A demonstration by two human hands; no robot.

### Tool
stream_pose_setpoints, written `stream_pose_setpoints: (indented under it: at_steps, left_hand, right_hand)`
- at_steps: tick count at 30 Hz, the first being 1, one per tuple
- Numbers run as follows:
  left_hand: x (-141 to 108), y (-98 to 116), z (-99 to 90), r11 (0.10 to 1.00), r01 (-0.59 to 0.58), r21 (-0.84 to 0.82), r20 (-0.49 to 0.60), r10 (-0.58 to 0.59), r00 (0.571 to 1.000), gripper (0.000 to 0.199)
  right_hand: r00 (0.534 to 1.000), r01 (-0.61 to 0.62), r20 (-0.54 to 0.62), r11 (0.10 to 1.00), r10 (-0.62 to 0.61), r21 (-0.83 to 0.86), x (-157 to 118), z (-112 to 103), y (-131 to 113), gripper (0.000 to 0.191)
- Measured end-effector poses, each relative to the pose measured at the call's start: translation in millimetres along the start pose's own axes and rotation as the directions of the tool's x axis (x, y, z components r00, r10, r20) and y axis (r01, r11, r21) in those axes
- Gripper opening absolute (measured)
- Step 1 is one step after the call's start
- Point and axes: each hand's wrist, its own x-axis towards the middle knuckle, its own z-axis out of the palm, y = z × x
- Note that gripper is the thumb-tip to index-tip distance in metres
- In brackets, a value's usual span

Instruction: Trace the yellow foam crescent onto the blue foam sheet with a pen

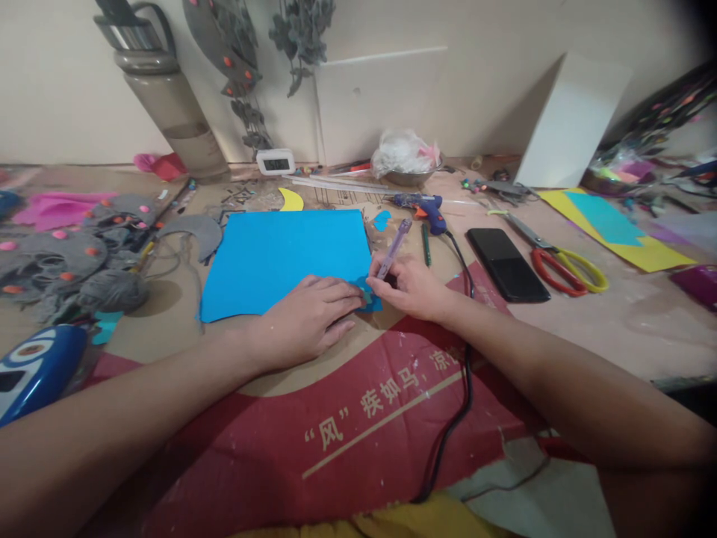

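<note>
A bright blue sheet (pixel 285 250) lies flat on the cardboard. My left hand (pixel 317 314) rests palm down across its lower right edge, fingers stretched out toward a small blue-green piece (pixel 367 300) at the sheet's corner. The fingertips partly hide that piece, so its shape is unclear. In my right hand (pixel 411 285) a clear purple pen (pixel 395 248) is gripped, standing nearly upright over the same corner; its tip is hidden by the fingers. Just beyond the sheet's right edge is a small light blue cut-out (pixel 382 220). A yellow crescent (pixel 291 199) touches the top edge.
A blue glue gun (pixel 423 209) trails a black cord toward the front. To the right lie a phone (pixel 507 265), scissors (pixel 552 254) and yellow paper (pixel 655 258). Grey felt pieces (pixel 61 261) crowd the left, with a tall bottle (pixel 173 112) behind.
</note>
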Motion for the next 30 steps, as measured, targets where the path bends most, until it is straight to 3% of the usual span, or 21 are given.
stream_pose_setpoints:
  at_steps: [30]
  left_hand:
    - [-0.6, -0.2, -0.3, 1.000, 0.000, 0.000, 0.007, 0.000, 1.000, 0.031]
  right_hand:
    - [0.999, 0.011, 0.043, 1.000, -0.012, 0.006, -1.1, -1.3, -1.1, 0.020]
